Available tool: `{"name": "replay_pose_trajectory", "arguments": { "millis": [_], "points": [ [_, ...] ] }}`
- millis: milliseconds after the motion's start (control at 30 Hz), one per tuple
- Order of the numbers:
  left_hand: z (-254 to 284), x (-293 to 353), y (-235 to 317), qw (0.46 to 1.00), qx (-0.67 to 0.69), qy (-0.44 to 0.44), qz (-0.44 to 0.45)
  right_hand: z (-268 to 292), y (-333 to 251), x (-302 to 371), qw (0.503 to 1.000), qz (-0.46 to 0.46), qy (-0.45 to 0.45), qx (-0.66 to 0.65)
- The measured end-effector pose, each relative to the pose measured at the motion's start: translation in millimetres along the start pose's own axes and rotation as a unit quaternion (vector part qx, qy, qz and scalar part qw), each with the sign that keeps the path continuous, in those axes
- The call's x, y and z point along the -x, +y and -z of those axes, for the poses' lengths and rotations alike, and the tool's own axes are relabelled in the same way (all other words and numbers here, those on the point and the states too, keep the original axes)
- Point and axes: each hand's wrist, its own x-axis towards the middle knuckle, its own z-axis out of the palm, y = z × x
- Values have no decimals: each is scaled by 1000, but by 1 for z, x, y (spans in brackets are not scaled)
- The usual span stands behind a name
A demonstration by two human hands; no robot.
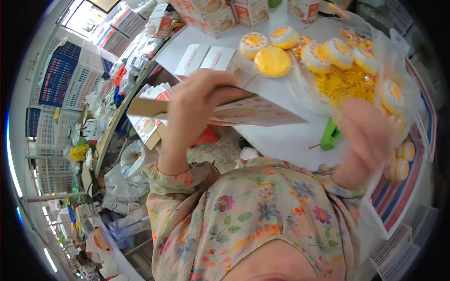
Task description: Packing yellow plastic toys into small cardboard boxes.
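Observation:
My left hand (192, 103) grips a printed cardboard box (262, 111) by its upper edge. The box is tilted over the table's near edge, with a brown flap (149, 107) sticking out on the left. Motion smears my right hand (366, 138), so its fingers cannot be read. It hovers beside a green tool-like object (331, 135) and a clear plastic bag (398, 51). Yellow stringy pieces (344, 84) lie in the bag with several round yellow-and-white cases (340, 52). A plain yellow disc (273, 62) rests left of them.
Printed boxes (208, 16) stand stacked at the table's far side. A white box (205, 60) lies beyond my left hand. Cluttered shelves and bags (123, 180) fill the left. At the right, a striped sack (403, 196) holds more round cases (398, 169).

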Motion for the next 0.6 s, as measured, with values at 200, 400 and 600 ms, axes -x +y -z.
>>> {"name": "replay_pose_trajectory", "arguments": {
  "millis": [200,400,600],
  "points": [
    [-69,-15,15,980,25,-72,-183,-81,43,57,922,-308,-82,-220],
    [-110,31,-76,944,46,294,139,-47,60,126,840,-489,24,-232],
    [-144,40,-105,784,472,193,353,-49,46,140,892,-384,69,-228]
  ]
}}
